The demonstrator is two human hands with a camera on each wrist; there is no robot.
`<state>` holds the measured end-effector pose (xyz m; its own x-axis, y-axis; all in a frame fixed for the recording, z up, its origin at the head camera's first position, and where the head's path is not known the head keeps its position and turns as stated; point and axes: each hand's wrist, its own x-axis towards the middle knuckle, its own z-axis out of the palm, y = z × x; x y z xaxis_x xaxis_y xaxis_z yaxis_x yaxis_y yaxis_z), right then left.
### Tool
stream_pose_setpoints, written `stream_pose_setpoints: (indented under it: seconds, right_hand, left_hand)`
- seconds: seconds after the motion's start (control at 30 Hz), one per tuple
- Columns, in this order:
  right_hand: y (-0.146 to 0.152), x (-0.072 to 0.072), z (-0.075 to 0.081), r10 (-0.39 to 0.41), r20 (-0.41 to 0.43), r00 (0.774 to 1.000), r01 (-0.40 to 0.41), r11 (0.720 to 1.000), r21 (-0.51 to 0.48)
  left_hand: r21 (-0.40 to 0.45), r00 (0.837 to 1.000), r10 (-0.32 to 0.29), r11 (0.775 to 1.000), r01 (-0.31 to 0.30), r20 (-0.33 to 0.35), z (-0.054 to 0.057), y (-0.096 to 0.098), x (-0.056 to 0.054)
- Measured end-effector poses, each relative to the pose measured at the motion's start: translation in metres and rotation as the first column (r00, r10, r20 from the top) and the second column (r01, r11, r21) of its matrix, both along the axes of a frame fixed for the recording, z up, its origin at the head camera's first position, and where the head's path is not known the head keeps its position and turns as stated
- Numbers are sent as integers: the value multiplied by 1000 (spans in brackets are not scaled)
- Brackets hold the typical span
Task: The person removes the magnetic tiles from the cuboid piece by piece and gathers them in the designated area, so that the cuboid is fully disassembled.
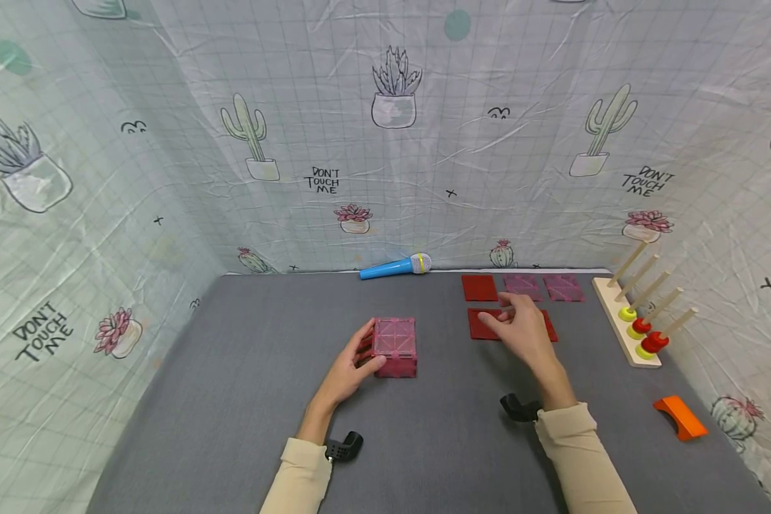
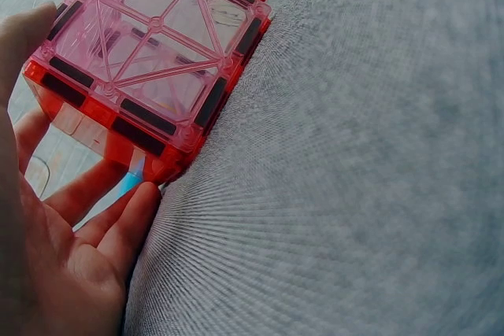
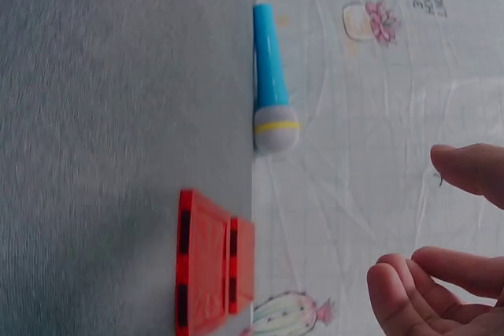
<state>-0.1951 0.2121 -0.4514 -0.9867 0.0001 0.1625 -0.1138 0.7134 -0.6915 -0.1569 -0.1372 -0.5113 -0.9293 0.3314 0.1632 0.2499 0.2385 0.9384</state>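
Now my left hand (image 1: 345, 371) is gripping the pink box (image 1: 395, 337), while my right hand (image 1: 527, 327), fingers parted, empty, is hovering over the nearer red tiles (image 1: 479, 332), right of the box.

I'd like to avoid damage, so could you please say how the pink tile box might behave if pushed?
The pink tile box is probably light, its see-through panels looking thin. A hard push might separate them, since they meet edge to edge. Its flat sides make rolling unlikely.
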Motion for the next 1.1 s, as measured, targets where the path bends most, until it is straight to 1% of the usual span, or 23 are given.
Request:
stream_pose_setpoints:
  seconds: [0.2,0.4,0.47,0.57,0.67,0.7,0.8,0.9,0.93,1.0,1.1]
  right_hand:
    - [-16,0,0,73,-29,997,-73,997,-25]
    - [-33,0,-1,142,-63,988,-144,989,-35]
    - [-39,0,-2,164,-69,984,-166,985,-34]
    - [-47,1,-4,196,-56,979,-198,980,-28]
    - [-54,2,-5,229,-44,972,-231,972,-38]
    - [-56,2,-6,241,-41,970,-243,969,-40]
    - [-62,3,-8,269,-42,962,-271,962,-42]
    - [-68,3,-9,292,-36,956,-293,955,-38]
    - [-70,4,-9,299,-33,954,-300,953,-34]
    - [-74,3,-10,318,-27,948,-319,947,-29]
    - [-79,3,-12,350,-17,937,-350,936,-22]
  left_hand:
    - [-6,1000,5,1000,-5,-4,0,0,1]
    - [-1,1000,5,1000,-5,-17,-1,0,0]
    - [-1,1000,7,1000,-7,-14,-1,0,0]
    - [-4,1000,9,1000,-9,-9,-1,0,0]
    - [1,1000,22,1000,-22,-20,-18,0,-7]
    - [0,999,32,999,-32,-26,-22,0,-8]
    - [11,999,45,999,-45,-23,-25,1,-8]
    - [1,999,35,999,-35,-14,-10,2,-3]
    - [3,1000,27,1000,-27,-8,-10,2,-3]
    - [-4,1000,25,1000,-25,-15,-15,1,-6]
    - [5,999,33,999,-33,-18,-29,0,-12]
